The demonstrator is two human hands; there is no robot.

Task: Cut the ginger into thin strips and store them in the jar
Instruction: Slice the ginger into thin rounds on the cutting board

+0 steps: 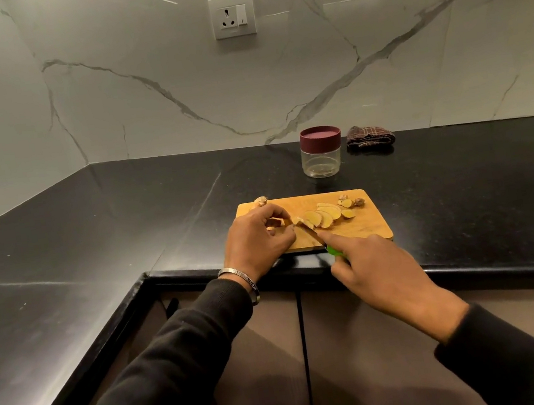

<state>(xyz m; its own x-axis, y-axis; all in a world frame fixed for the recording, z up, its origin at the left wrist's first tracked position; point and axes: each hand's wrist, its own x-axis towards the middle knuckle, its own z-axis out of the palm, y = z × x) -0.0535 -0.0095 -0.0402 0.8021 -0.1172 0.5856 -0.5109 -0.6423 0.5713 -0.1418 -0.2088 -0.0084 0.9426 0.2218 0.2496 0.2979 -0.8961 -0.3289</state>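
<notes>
Slicing stage: left hand (256,235) pinches the ginger piece (277,222) on the cutting board (359,228); right hand (377,269) grips the green-handled knife (314,236), forefinger along its spine, beside the cut slices (325,216). Next, probably stack slices and cut strips; lidded jar (321,151) sits behind the board, empty.

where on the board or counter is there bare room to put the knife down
On the board, the near right corner is bare, bordered by the slices behind and the right hand. The counter is bare left of the board, and between the board and the jar. The board's middle is crowded: left hand, ginger, knife.
</notes>
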